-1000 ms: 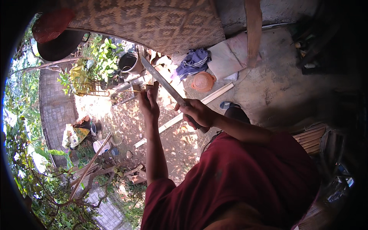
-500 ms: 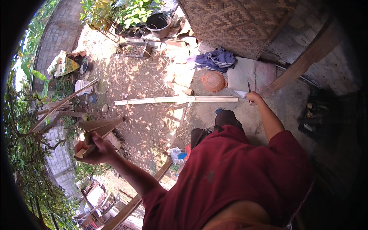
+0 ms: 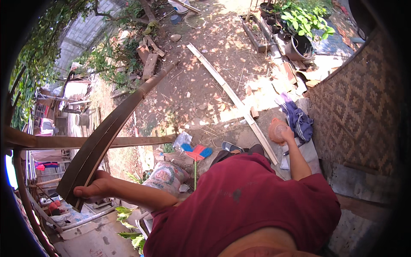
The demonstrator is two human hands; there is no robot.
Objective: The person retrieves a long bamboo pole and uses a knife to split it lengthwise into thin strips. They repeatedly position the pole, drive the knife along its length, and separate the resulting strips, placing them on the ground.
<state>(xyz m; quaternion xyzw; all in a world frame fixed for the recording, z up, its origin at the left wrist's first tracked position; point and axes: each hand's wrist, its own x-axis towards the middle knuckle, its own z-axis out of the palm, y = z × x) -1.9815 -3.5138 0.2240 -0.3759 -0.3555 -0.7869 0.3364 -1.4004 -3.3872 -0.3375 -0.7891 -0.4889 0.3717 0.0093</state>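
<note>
My left hand (image 3: 95, 187) grips the near end of a long split bamboo piece (image 3: 109, 124), with the thumb on its edge. The bamboo's dark outer side shows, and it slants up and away over the yard. On the right, my right hand (image 3: 287, 135) is at the rim of an orange basin (image 3: 277, 131); its fingers blend with the basin, so their grip is unclear. A knife (image 3: 293, 148) shows beside my right wrist, apparently on the ground. A long pale split bamboo strip (image 3: 233, 96) lies on the ground between my hands.
A blue-and-red broom head (image 3: 197, 151) and a stuffed sack (image 3: 166, 177) stand left of my body. A wooden beam (image 3: 132, 142) crosses behind the held bamboo. Purple cloth (image 3: 297, 118) lies past the basin, near a woven bamboo wall (image 3: 359, 98). Potted plants (image 3: 299, 45) stand farther off.
My view has turned left. My left hand still holds the split bamboo, now stretching away from me. My right hand held the knife before; now it has moved to the orange basin.
</note>
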